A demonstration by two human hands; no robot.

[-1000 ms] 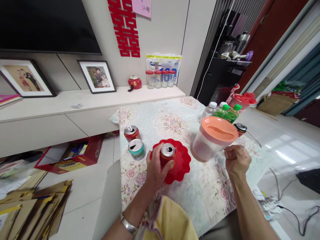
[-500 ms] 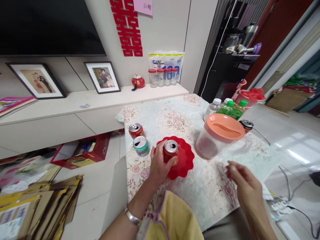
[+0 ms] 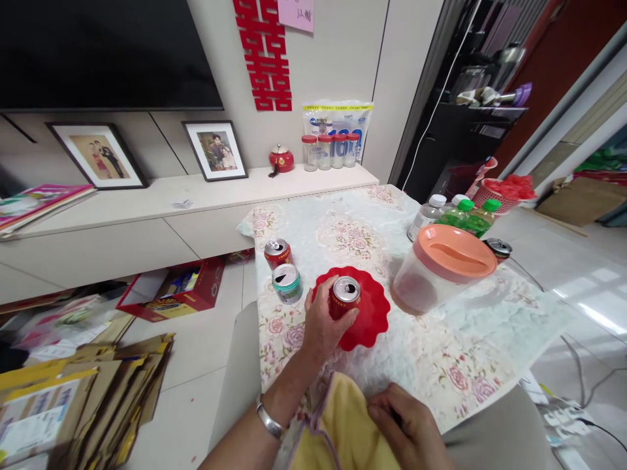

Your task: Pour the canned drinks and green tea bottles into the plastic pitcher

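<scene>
Red can (image 3: pixel 346 291), upright, over red dish (image 3: pixel 373 314), resting or lifted unclear | left hand (image 3: pixel 323 326): thumb and fingers clasped round can, forearm (image 3: pixel 294 382) slanting in from below, silver bracelet (image 3: pixel 269 419) at wrist | right hand (image 3: pixel 411 423): fingers curled at yellow cloth (image 3: pixel 358 421), cannot tell if gripping | tabletop (image 3: pixel 435 346): teal can (image 3: pixel 287 285) left of dish.

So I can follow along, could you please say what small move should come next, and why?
Perhaps the left hand should settle the red can flat before releasing it: the can is gripped upright over the red dish, its base hidden.
</scene>
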